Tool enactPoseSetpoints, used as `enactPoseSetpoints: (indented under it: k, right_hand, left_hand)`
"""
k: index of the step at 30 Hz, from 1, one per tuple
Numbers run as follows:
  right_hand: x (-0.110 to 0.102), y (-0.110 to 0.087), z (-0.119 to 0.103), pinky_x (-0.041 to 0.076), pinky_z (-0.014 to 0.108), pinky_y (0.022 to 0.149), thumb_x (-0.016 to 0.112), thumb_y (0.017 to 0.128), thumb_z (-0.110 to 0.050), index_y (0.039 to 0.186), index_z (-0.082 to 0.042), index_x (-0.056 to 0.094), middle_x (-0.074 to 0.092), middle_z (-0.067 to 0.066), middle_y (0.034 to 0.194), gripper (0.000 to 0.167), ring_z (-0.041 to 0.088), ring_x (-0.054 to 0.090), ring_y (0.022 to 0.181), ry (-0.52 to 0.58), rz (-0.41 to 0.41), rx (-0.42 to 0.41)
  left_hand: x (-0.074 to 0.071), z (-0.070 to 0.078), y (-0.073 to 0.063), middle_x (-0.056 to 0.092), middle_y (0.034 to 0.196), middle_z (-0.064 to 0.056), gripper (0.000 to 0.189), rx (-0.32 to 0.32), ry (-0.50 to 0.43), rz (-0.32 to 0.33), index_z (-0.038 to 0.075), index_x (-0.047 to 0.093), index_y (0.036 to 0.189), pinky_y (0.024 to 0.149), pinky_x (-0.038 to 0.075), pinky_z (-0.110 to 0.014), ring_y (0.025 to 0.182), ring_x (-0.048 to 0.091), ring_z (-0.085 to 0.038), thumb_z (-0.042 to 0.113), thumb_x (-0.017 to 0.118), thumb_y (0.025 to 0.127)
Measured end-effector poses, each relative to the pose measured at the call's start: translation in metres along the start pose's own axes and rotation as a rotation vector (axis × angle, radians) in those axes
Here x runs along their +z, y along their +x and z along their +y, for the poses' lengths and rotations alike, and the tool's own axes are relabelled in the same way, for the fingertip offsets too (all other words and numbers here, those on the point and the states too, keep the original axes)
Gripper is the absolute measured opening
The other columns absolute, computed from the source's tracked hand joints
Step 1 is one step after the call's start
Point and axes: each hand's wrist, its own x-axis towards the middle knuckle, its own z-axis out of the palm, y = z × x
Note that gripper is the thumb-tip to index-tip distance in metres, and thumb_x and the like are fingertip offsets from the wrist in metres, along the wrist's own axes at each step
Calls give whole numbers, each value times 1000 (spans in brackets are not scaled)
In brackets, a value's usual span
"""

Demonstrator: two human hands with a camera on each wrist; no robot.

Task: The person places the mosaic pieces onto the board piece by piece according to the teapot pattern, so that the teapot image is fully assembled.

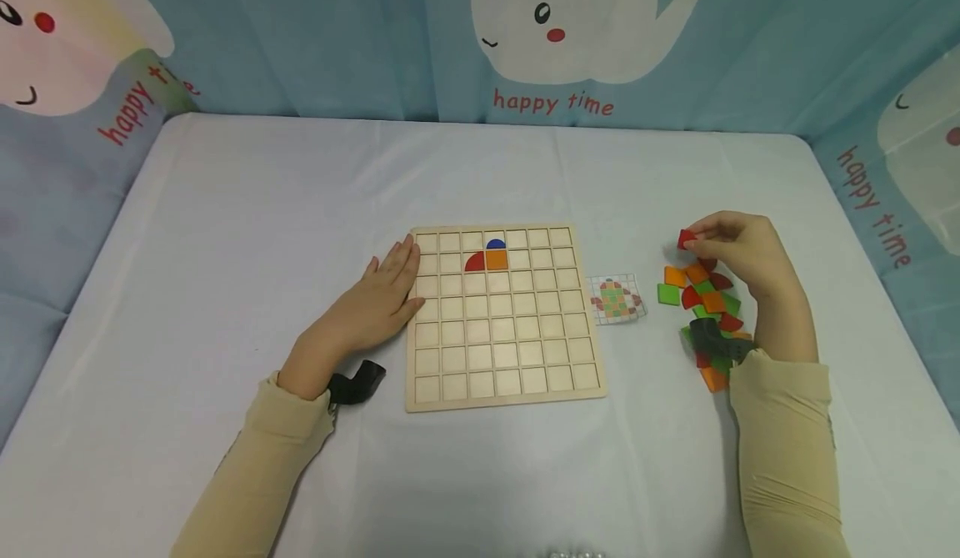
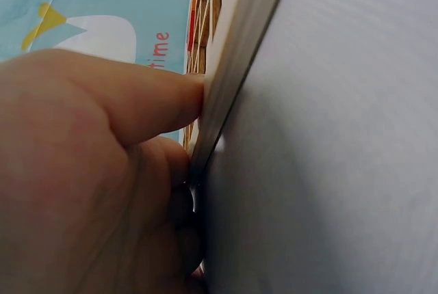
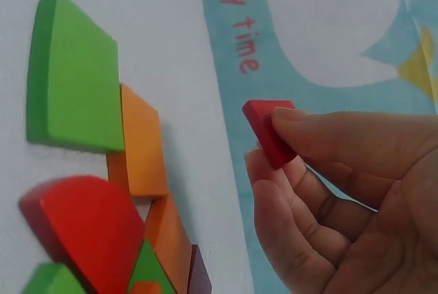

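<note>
My right hand [image 1: 738, 245] pinches a small red block [image 3: 274, 132] between thumb and fingertips, raised just beyond the pile of blocks; its full outline is partly covered by the thumb. Flat along the left rim of the wooden grid board [image 1: 506, 406] lies my left hand [image 1: 378, 295], fingers stretched out, the thumb touching the board's edge in the left wrist view. Three pieces sit in the board's upper cells: a blue half-round [image 1: 496, 243], an orange square [image 1: 497, 259] under it, and a red quarter-round [image 1: 476, 263] to the left of the orange one.
Right of the board lies a pattern card [image 1: 617, 299] showing a coloured figure on a grid. Several loose blocks, including a green square [image 1: 668, 294], spread beneath and beside my right wrist. Black wrist devices [image 1: 357, 383] hang at both cuffs. A printed curtain [image 1: 360, 41] stands behind the white table.
</note>
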Motion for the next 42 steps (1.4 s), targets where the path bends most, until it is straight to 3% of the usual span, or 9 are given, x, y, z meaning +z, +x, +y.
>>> enactPoseSetpoints:
  k: [12, 24, 42]
  right_hand:
    - [5, -2, -8, 46, 28, 70, 66, 89, -26, 105, 5, 60, 63, -14, 79, 35, 15, 60, 75, 13, -8, 18]
    - [13, -2, -18, 50, 25, 64, 69, 87, -29, 106, 3, 62, 65, -12, 77, 38, 15, 63, 72, 20, -44, 18]
    - [30, -4, -39, 50, 27, 70, 69, 88, -25, 107, 1, 62, 69, -1, 87, 33, 13, 61, 81, 26, -120, 35]
  left_hand:
    - [2, -1, 0, -5, 155, -22, 68, -3, -11, -9, -9, 3, 147, 112, 3, -55, 142, -2, -36, 24, 42, 101]
    - [2, -1, -2, -6, 155, -21, 67, 1, -22, -6, -9, 2, 147, 111, 3, -55, 142, -2, -36, 24, 40, 102]
    - [1, -1, 1, -6, 155, -21, 68, 6, -13, 1, -8, 2, 147, 112, 3, -54, 142, -3, -35, 24, 41, 102]
